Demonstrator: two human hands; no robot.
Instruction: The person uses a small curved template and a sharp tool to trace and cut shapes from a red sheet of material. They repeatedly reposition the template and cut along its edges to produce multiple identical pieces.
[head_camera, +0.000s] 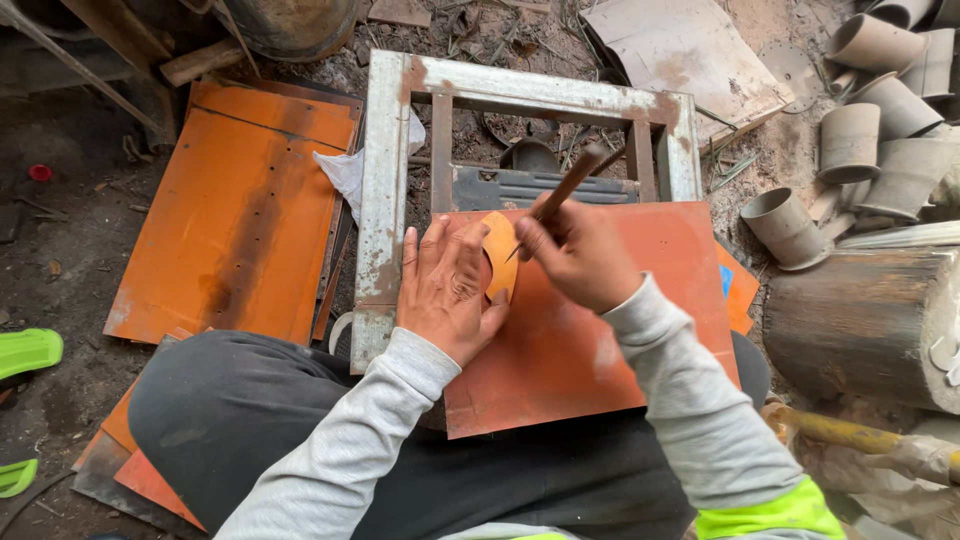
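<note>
Far left: a green shoe (28, 351) on the dirt floor (60, 250), then a stack of orange metal sheets (240, 220) lying flat beside it. Next over, a worn metal frame (385, 200) with a white rag (345, 170) tucked against its left rail. Left hand (447, 290) spread flat, fingers splayed, pressing down a small orange template (500, 255) on a rust-red metal sheet (580, 340) propped across the frame and lap. Right hand (578, 252) just beside it, closed around a thin wooden-handled scribe (565, 190), tip touching the template's edge. Further right, a pile of grey sheet-metal cylinders (880, 120), a big wooden log (860, 320) below them, and a yellow-handled tool (850, 432) by the knee.
</note>
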